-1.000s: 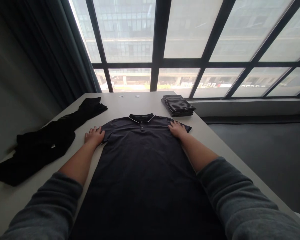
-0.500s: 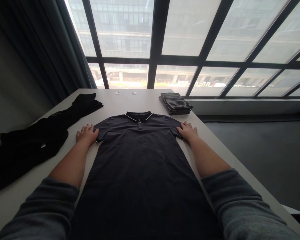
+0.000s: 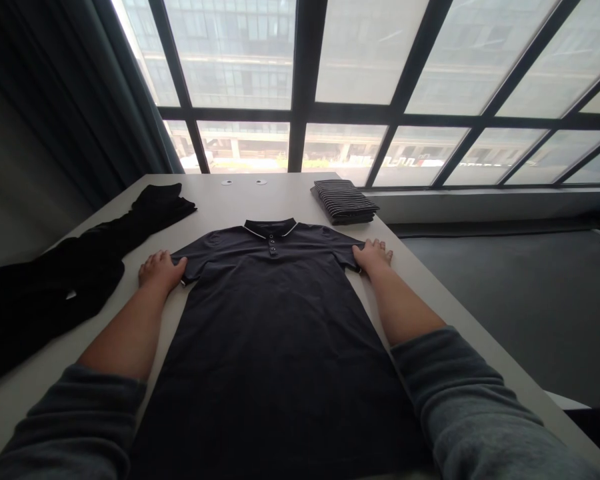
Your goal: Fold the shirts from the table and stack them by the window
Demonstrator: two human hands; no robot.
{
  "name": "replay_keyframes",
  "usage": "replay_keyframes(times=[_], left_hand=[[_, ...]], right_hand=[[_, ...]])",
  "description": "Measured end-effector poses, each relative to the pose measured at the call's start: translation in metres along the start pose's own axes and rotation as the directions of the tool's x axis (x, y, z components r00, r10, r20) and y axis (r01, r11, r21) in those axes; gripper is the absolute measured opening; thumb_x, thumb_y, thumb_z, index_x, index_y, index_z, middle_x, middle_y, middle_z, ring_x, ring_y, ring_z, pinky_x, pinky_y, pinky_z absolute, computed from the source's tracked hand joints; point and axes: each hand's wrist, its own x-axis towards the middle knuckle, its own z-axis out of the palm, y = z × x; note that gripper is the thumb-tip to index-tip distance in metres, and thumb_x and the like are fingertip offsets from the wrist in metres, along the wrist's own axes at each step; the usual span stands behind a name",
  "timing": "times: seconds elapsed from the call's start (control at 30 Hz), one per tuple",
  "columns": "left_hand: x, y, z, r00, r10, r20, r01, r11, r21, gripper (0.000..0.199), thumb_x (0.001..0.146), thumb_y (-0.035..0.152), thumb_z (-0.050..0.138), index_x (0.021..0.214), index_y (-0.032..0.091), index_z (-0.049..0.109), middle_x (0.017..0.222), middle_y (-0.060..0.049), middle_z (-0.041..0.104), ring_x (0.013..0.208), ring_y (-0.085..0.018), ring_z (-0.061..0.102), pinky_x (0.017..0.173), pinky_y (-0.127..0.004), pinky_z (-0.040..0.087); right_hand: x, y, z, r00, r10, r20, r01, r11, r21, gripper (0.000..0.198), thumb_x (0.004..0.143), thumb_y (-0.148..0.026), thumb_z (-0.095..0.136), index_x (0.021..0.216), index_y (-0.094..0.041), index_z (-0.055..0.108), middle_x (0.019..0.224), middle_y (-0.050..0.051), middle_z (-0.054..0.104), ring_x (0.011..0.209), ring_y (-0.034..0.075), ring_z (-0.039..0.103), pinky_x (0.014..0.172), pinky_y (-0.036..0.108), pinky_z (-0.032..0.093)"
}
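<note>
Shirt (image 3: 280,340) lies spread, unfolded, between my left grip (image 3: 161,272) and right grip (image 3: 373,256), both touching sleeves (image 3: 196,257); pinching or not, I can't tell.

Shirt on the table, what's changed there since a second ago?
Your right hand moved outward along one sleeve to its end. Your left hand stays at the other sleeve; the shirt stays spread out, and the striped stack and black clothes lie where they were.
</note>
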Motion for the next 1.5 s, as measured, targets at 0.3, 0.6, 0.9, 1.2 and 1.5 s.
replay_keyframes(times=[0.3,0.6,0.9,1.2,1.5], left_hand=[[-0.021,-0.001,-0.024,0.995,-0.097,-0.039,0.096,0.995,-0.014,0.082,0.093,0.072,0.040,0.151,0.015,0.052,0.153,-0.024,0.054,0.139,-0.046,0.049,0.114,-0.064,0.040],[-0.023,-0.001,-0.030,0.985,-0.139,0.099,0.148,0.984,-0.098,0.059,0.084,0.065,0.062,0.123,0.022,0.070,0.138,-0.022,0.064,0.128,-0.047,0.059,0.103,-0.058,0.051],[-0.023,0.009,-0.033,0.994,-0.104,0.017,0.103,0.925,-0.366,0.038,0.103,0.043,0.041,0.130,0.024,0.061,0.120,-0.016,0.075,0.115,-0.036,0.070,0.096,-0.046,0.053],[-0.003,0.023,-0.029,0.989,-0.140,-0.037,0.071,0.690,-0.720,0.022,0.101,0.037,0.051,0.110,0.020,0.063,0.111,-0.012,0.075,0.106,-0.027,0.070,0.092,-0.034,0.053],[0.004,0.037,-0.028,0.992,-0.122,0.024,0.061,0.308,-0.949,0.023,0.096,0.041,0.056,0.099,0.018,0.062,0.085,-0.005,0.069,0.078,-0.020,0.067,0.069,-0.029,0.053]], right_hand=[[-0.018,-0.005,-0.021,0.959,-0.166,-0.229,0.172,0.985,0.006,0.071,0.106,-0.050,0.029,0.163,-0.009,0.041,0.170,0.019,0.022,0.161,0.036,0.013,0.128,0.064,0.015],[-0.184,-0.156,-0.053,0.427,-0.900,0.092,0.901,0.432,0.047,0.062,0.104,-0.054,0.048,0.160,-0.027,0.049,0.169,0.002,0.030,0.163,0.030,0.016,0.134,0.056,0.013],[-0.254,-0.292,-0.014,0.303,-0.931,0.204,0.937,0.330,0.116,0.066,0.105,-0.054,0.050,0.161,-0.020,0.044,0.169,0.010,0.029,0.160,0.033,0.024,0.129,0.060,0.026],[-0.264,-0.292,0.002,0.408,-0.909,0.084,0.911,0.411,0.024,0.056,0.107,-0.055,0.045,0.150,-0.020,0.055,0.146,0.016,0.057,0.134,0.031,0.055,0.118,0.055,0.039],[-0.262,-0.306,0.008,0.344,-0.937,0.070,0.937,0.347,0.035,0.050,0.109,-0.051,0.043,0.149,-0.025,0.058,0.163,0.008,0.042,0.154,0.030,0.036,0.124,0.058,0.035]])
